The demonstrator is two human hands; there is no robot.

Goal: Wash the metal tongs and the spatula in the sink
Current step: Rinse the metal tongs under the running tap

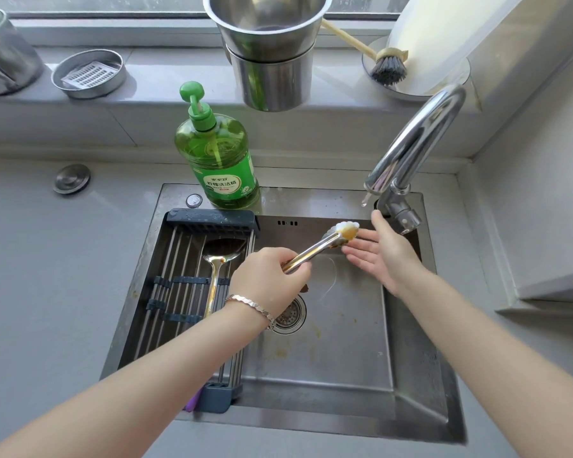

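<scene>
My left hand [268, 280] grips the handle end of the metal tongs [318, 249] over the steel sink [411, 385]. The tongs point up and right, and their scalloped tips carry brown sauce. My right hand [379, 252] is open, fingers straight, just right of the tong tips and below the faucet spout [411, 143]. A drop of water hangs under the spout. The metal spatula [220, 259] lies on the roll-up drying rack [192, 285] across the sink's left side, with brown residue on its blade.
A green dish soap bottle [217, 153] stands on the sink's back rim. On the window ledge are stacked steel pots [268, 51], a round steel tin [90, 74] and a dish brush [386, 67]. The drain strainer [288, 315] lies mid-basin amid brown stains.
</scene>
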